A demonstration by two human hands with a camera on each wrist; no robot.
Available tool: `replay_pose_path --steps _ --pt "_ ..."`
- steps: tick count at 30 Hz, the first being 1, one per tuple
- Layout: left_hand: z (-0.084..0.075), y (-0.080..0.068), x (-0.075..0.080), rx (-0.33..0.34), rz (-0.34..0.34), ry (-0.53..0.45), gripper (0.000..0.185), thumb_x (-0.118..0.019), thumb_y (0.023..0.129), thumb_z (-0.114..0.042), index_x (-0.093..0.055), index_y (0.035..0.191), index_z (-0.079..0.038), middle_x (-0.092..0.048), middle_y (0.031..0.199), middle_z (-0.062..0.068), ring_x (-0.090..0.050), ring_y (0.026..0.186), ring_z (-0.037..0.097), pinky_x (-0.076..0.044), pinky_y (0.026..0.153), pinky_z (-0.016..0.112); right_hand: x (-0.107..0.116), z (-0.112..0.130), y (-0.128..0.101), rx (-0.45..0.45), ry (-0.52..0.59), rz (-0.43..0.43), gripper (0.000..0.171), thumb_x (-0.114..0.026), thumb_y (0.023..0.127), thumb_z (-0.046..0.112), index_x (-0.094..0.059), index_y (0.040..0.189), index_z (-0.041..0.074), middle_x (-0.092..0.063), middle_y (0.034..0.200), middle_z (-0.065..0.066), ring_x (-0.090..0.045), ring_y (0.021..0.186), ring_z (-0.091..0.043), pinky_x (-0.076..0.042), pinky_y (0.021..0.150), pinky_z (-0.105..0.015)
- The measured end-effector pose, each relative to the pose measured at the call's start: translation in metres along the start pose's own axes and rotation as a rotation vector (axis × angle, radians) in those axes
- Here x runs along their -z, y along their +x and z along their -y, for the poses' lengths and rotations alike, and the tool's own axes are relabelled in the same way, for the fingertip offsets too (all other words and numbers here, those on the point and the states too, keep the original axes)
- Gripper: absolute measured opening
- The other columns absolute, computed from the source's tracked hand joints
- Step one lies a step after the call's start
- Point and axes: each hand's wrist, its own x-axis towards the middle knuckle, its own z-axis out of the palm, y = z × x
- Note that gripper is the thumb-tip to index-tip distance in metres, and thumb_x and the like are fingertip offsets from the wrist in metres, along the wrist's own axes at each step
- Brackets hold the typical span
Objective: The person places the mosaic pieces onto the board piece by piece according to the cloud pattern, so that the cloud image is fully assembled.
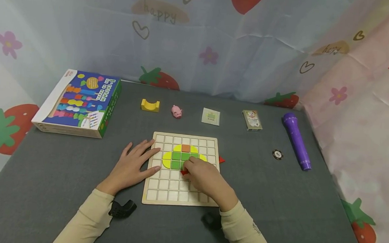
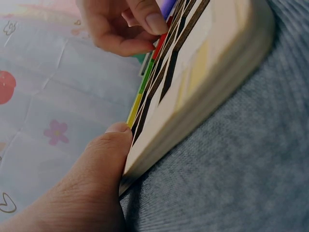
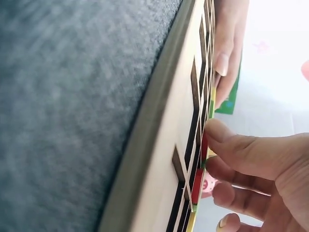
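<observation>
Strawberry-printed cloth is hung behind a grey tabletop. A wooden grid board is laid at the middle of it, with yellow, green and orange tiles set in its upper cells. The left hand is laid flat with spread fingers on the board's left edge. A red tile is pinched by the right hand with curled fingers, just below the green tiles. Another red piece is seen beside the board's right edge. Farther back, a box, a yellow block, a pink pig, a card, a card deck, a purple torch and a chip are laid out.
</observation>
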Motion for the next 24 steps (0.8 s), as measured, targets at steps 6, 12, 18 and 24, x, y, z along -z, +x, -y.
replay_pose_path --steps 6,12,18,24 --pt "-0.001 -0.001 0.002 0.013 0.017 0.005 0.068 -0.055 0.089 -0.059 -0.042 0.146 -0.025 -0.027 0.157 0.004 -0.023 0.145 0.028 -0.006 0.114 0.06 0.007 -0.012 -0.007 -0.017 0.122 -0.01 0.015 -0.071 0.088 0.022 -0.067 0.101 0.015 -0.061 0.095 0.005 -0.058 0.08 -0.007 -0.051 0.07 -0.023" --pt "-0.002 0.0 0.002 0.01 0.022 0.003 0.068 -0.055 0.089 -0.059 -0.042 0.146 -0.025 -0.027 0.157 0.004 -0.022 0.145 0.028 -0.006 0.114 0.06 0.018 -0.054 -0.024 -0.155 0.101 -0.128 0.015 -0.07 0.088 0.011 -0.066 0.103 0.009 -0.061 0.094 -0.002 -0.058 0.078 -0.014 -0.051 0.066 -0.029" --pt "-0.003 0.0 0.003 0.012 0.019 0.004 0.068 -0.056 0.089 -0.058 -0.043 0.146 -0.024 -0.028 0.157 0.005 -0.023 0.145 0.028 -0.007 0.114 0.06 0.022 -0.088 -0.035 -0.369 0.126 -0.04 0.026 -0.067 0.091 0.013 -0.064 0.114 0.003 -0.059 0.106 -0.01 -0.061 0.091 -0.024 -0.053 0.075 -0.039" --pt "-0.003 0.0 0.003 0.01 0.015 0.001 0.067 -0.056 0.089 -0.058 -0.043 0.146 -0.024 -0.028 0.157 0.005 -0.023 0.145 0.028 -0.007 0.114 0.06 0.014 -0.097 -0.036 -0.374 0.183 0.081 0.036 -0.067 0.091 0.017 -0.061 0.124 0.004 -0.057 0.11 -0.01 -0.06 0.096 -0.024 -0.053 0.08 -0.04"
